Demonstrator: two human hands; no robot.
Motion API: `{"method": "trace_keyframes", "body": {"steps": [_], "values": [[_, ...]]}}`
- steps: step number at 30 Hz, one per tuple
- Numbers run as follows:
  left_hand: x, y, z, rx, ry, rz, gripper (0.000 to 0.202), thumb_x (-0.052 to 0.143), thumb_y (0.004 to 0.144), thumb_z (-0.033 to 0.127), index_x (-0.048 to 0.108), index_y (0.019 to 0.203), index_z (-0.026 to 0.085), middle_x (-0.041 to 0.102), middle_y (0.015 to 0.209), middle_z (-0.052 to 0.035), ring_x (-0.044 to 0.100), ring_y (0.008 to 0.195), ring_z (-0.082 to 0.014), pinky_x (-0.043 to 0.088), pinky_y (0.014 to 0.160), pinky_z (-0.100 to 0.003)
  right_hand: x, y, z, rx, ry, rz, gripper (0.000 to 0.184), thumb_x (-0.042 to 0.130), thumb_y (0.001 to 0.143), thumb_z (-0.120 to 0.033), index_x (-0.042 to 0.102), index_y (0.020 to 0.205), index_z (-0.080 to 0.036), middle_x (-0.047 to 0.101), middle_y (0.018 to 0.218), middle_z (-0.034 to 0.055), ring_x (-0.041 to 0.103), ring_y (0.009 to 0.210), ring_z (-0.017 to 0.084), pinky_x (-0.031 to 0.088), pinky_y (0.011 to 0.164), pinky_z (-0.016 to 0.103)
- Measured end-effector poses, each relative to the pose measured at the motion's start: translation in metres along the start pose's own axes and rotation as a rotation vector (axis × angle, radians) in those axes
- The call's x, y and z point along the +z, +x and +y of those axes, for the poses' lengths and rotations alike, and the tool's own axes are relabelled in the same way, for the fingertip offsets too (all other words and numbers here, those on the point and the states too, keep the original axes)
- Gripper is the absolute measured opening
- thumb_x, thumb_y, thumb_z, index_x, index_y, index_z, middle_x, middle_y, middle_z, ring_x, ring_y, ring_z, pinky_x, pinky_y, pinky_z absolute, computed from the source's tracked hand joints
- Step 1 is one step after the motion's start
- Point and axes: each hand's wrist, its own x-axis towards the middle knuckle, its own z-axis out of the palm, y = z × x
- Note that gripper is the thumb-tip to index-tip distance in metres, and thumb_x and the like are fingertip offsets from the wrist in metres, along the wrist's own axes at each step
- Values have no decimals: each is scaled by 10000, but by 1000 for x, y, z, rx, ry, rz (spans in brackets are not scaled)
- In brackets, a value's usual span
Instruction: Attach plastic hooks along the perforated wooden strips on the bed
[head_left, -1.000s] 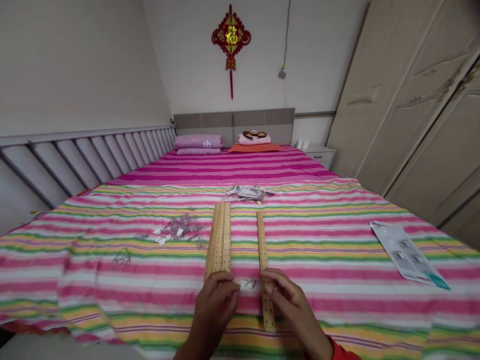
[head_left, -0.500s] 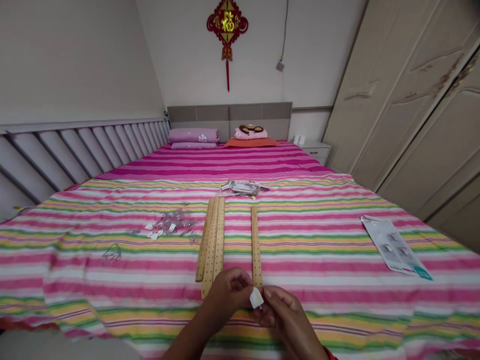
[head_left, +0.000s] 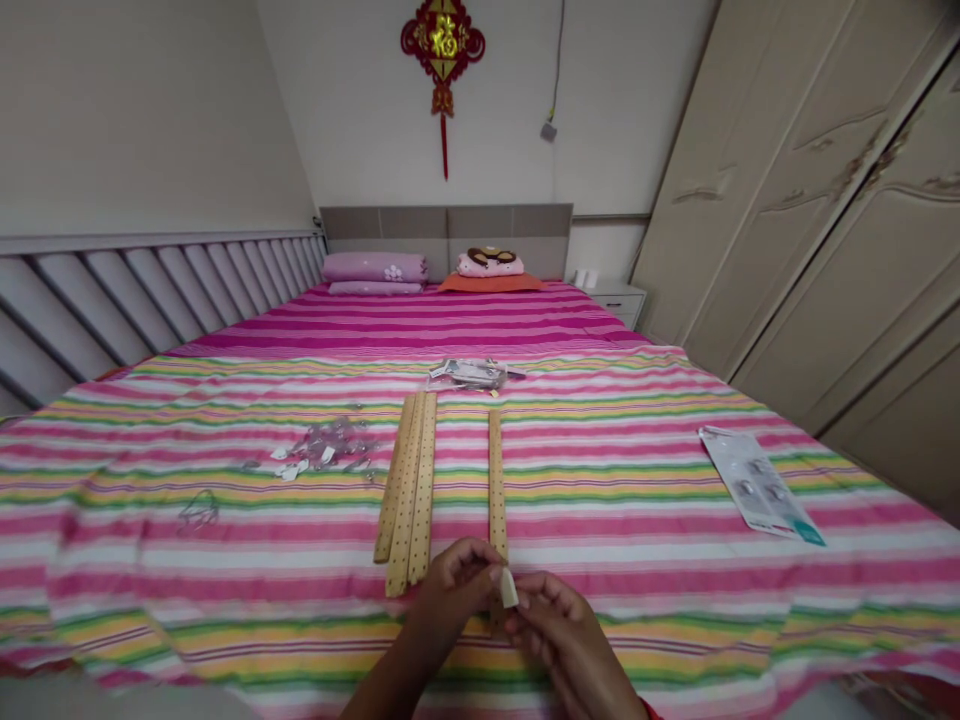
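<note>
My left hand (head_left: 459, 590) pinches a small white piece (head_left: 508, 588), its top edge rounded, between thumb and finger. From the other side my right hand (head_left: 559, 625) has its fingertips closed at the lower edge of the same piece. What kind of part it is, I cannot make out. Both hands hover over the near end of a single perforated wooden strip (head_left: 497, 480). Left of it, several more perforated wooden strips (head_left: 409, 490) lie side by side, close to my left hand.
Small metal parts and white tags form a pile (head_left: 330, 447) at the left. Nearby lies a thin wire-like bundle (head_left: 199, 510). A clear packet (head_left: 471, 375) is beyond the strips, and a blister pack (head_left: 759, 485) lies right. Everything rests on a striped bedspread (head_left: 615, 480).
The white piece has turned and now shows a narrower side. My fingers have shifted slightly around it. The whole view has swung a little to the right.
</note>
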Motion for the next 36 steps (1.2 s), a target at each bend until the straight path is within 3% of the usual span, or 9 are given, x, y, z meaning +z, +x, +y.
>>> {"method": "trace_keyframes", "body": {"steps": [4, 8, 10, 14, 20, 24, 28, 31, 36], "values": [[1, -5, 2, 237, 251, 115, 195, 554, 798, 347, 648, 853, 185, 646, 942, -66, 603, 848, -173, 495, 723, -291, -2, 6, -2, -114, -217, 64, 359, 819, 553, -446, 644, 673, -157, 655, 553, 10, 599, 501, 133, 469, 511, 239], [5, -13, 2, 408, 500, 184, 140, 665, 684, 244, 642, 811, 190, 622, 813, -33, 581, 739, -156, 486, 664, -270, -3, 8, 0, -185, -321, 82, 431, 783, 539, -542, 603, 652, -168, 579, 469, -23, 519, 414, 111, 411, 434, 226], [7, -17, -1, 409, 543, 217, 150, 687, 650, 218, 633, 787, 192, 621, 763, -21, 581, 694, -148, 486, 637, -259, -3, 8, 1, -233, -376, 101, 423, 760, 569, -551, 586, 652, -174, 519, 429, -52, 455, 373, 85, 348, 393, 202], [9, -20, -11, 268, 475, 237, 95, 652, 696, 259, 631, 760, 192, 647, 686, -16, 609, 629, -139, 501, 599, -240, -3, 7, 0, -302, -498, 88, 347, 740, 621, -493, 583, 630, -183, 434, 395, -82, 366, 346, 64, 253, 345, 185], [12, -23, -22, 213, 376, 240, 147, 697, 659, 283, 611, 720, 179, 638, 639, -1, 595, 571, -120, 477, 540, -210, -2, 8, -3, -274, -578, 73, 268, 730, 608, -393, 550, 590, -195, 448, 419, -82, 390, 350, 67, 285, 332, 185], [10, -22, -24, 212, 430, 242, 105, 648, 710, 278, 619, 694, 178, 627, 608, -4, 587, 545, -122, 468, 521, -210, -1, 9, -6, -164, -558, 17, 291, 704, 602, -423, 523, 603, -195, 459, 387, -90, 401, 301, 66, 295, 320, 184], [3, -21, -12, 257, 575, 168, 101, 601, 760, 274, 653, 735, 191, 645, 694, -25, 611, 643, -142, 486, 605, -233, -3, 9, -6, -84, -530, 4, 347, 722, 567, -467, 538, 662, -188, 497, 406, -82, 449, 290, 82, 306, 314, 184], [-2, -19, 5, 282, 709, 44, 106, 590, 769, 262, 675, 739, 207, 643, 719, -26, 600, 680, -148, 460, 624, -237, -3, 6, -4, -175, -537, 34, 366, 738, 576, -461, 616, 780, -182, 504, 476, -81, 463, 342, 83, 342, 339, 195], [-4, -10, 28, 247, 769, -126, 92, 617, 748, 252, 696, 741, 206, 651, 698, -15, 590, 677, -146, 423, 629, -236, -6, 0, 0, -257, -688, 41, 333, 714, 635, -493, 680, 715, -171, 528, 503, -42, 468, 411, 89, 368, 392, 207]]}}
